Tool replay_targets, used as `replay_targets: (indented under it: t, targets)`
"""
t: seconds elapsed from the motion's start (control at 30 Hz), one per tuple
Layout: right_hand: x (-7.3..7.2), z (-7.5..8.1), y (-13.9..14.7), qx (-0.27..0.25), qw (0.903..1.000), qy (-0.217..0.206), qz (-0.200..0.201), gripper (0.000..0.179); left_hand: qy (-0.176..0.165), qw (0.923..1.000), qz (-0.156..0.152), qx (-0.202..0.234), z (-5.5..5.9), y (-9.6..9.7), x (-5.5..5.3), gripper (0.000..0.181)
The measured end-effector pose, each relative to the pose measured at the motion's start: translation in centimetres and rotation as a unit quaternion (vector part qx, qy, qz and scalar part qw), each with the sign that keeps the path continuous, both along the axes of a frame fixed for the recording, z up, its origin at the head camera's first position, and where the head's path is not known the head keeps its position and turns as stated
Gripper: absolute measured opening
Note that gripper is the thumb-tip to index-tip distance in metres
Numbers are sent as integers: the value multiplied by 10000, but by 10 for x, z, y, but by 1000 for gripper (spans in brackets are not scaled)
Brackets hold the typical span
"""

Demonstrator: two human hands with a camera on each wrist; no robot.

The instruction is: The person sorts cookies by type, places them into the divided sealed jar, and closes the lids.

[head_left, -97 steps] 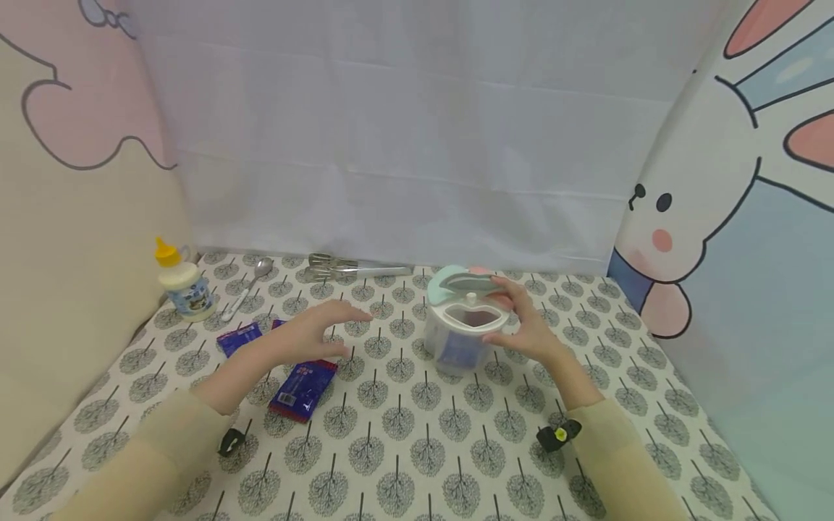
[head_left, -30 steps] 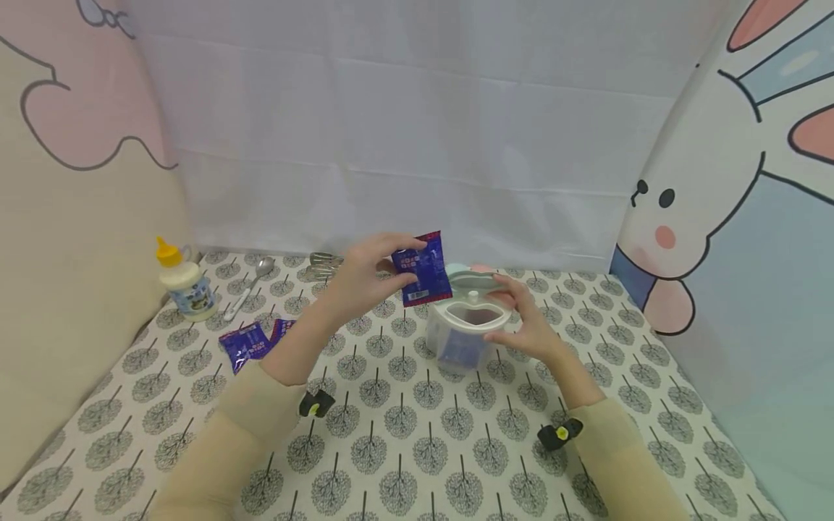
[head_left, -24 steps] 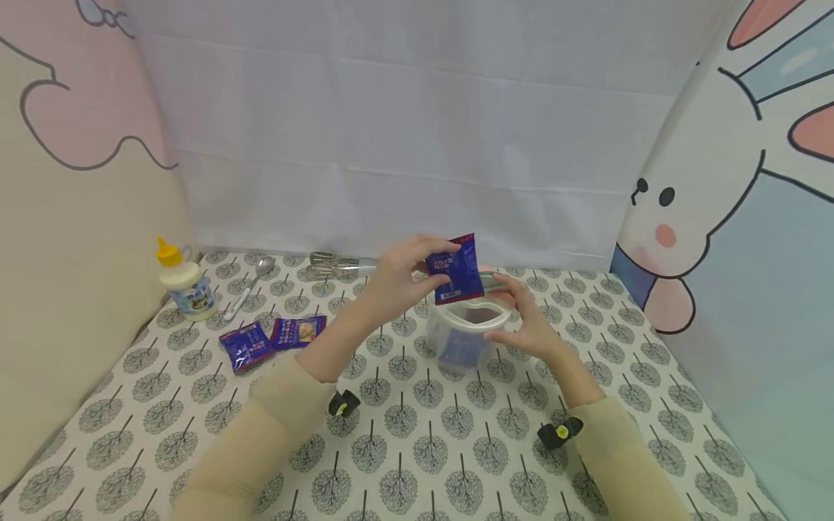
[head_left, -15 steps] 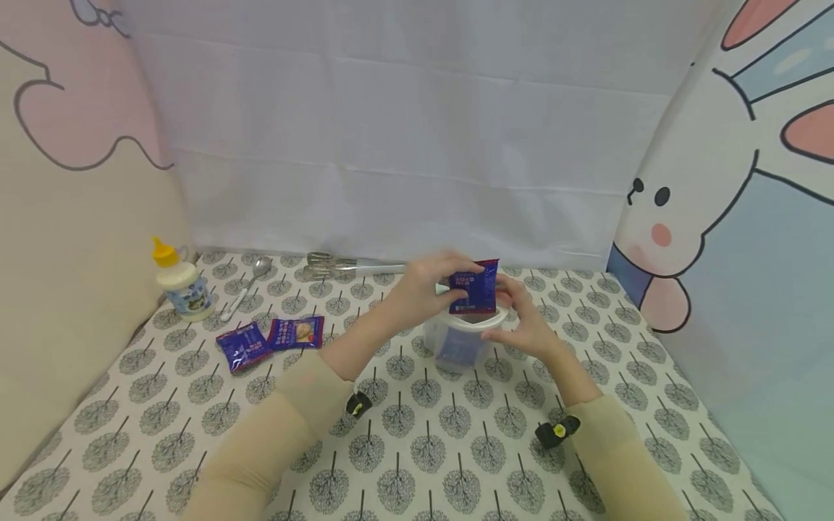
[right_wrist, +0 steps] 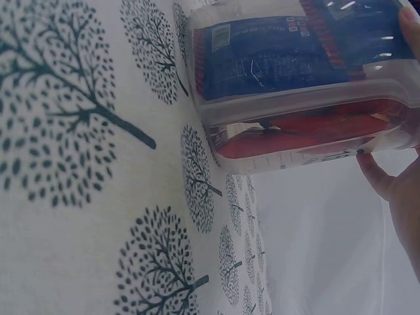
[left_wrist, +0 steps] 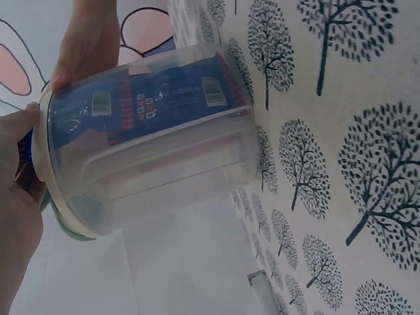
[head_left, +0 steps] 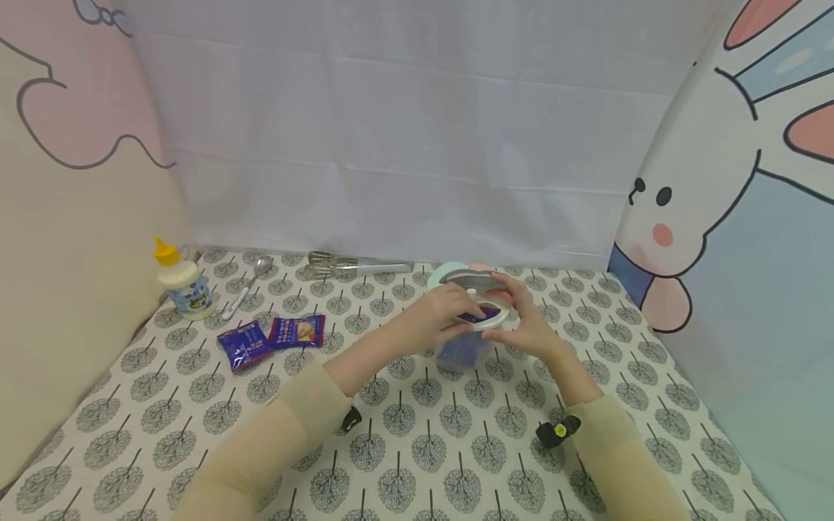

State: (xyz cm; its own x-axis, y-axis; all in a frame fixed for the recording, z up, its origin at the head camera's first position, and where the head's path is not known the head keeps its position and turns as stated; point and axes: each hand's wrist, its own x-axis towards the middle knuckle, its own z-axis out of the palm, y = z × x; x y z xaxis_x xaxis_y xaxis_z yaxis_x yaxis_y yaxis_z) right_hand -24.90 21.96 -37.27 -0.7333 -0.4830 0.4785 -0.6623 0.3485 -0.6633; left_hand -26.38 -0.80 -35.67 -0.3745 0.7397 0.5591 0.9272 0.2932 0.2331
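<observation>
A clear plastic storage container (head_left: 449, 351) with a white rim stands upright on the cloth, its grey-lined lid flap (head_left: 478, 279) raised. My left hand (head_left: 430, 318) is at the top opening and pinches a blue snack packet (head_left: 485, 314), which is mostly down inside the mouth. My right hand (head_left: 531, 325) grips the container's right side, thumb at the front rim and fingers by the raised flap. Through the wall, blue packets (left_wrist: 170, 92) show in the left wrist view. A red-coloured item (right_wrist: 308, 131) shows behind another section in the right wrist view.
Two blue snack packets, one (head_left: 245, 346) beside the other (head_left: 297, 331), lie left of my left arm. Farther back are a spoon (head_left: 246, 289), metal utensils with white handles (head_left: 358, 266) and a yellow-capped bottle (head_left: 185, 282). A white curtain (head_left: 404, 145) closes off the back.
My left hand picked up a packet from the left, carried it right over the container and lowered it into the opening. My right hand has stayed on the container.
</observation>
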Motion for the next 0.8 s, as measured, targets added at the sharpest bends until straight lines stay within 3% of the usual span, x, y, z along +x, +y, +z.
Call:
replay_targets:
  t: [0.13, 0.27, 0.4, 0.53, 0.67, 0.8]
  targets:
    - [0, 0, 1, 5, 10000, -3, -5, 96, 398, 9988, 212, -175, -8, -4, -2, 25]
    - [-1, 0, 0, -39, 10000, 60, 20, 96, 227, 9997, 116, -14, -8, -17, -3, 32]
    - [-1, 0, -1, -68, 10000, 66, 1, 95, -166, 9993, 162, 283, -1, -39, -1, 40]
    - [-1, 0, -1, -90, 9999, 36, -44, 95, -779, 9960, 428, 117, 2, -70, -3, 50]
    - [-1, 0, -1, -73, 9999, 95, -75, 95, -1590, 9825, 940, -226, -3, -109, -9, 60]
    - [-1, 0, -2, -57, 9998, 136, -130, 95, -2224, 9648, 1347, -383, -16, -148, -16, 62]
